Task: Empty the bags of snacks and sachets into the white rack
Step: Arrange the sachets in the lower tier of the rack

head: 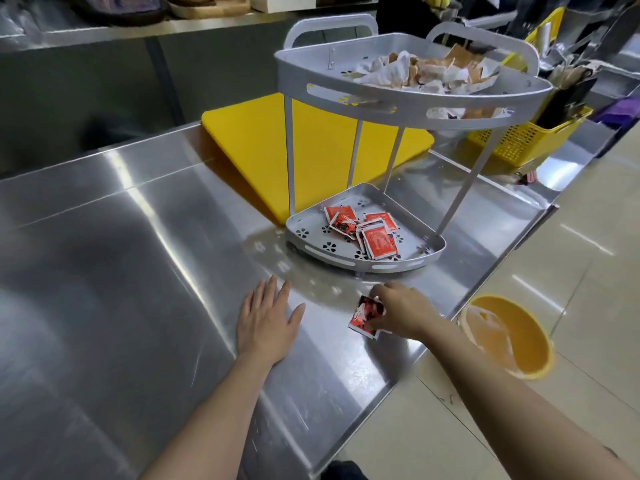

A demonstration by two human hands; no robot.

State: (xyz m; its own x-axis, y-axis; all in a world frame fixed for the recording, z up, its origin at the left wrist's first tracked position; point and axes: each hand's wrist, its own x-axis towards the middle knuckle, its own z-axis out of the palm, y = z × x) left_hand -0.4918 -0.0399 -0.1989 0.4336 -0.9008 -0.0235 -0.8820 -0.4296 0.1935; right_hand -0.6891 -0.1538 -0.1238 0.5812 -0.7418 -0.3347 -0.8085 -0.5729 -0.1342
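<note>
A white two-tier corner rack (412,109) stands on the steel counter. Its top tray holds a heap of white and tan snack packets (426,72). Several red sachets (363,230) lie in its bottom tray (332,252). In front of the rack, my right hand (403,311) is closed on red sachets (365,315) that rest on the counter. My left hand (266,318) lies flat on the counter to the left, fingers spread, holding nothing.
A yellow cutting board (256,147) lies behind the rack. A yellow basket (519,142) with dark utensils sits at the right. An orange bin (509,336) stands on the tiled floor beside the counter's right edge (398,389).
</note>
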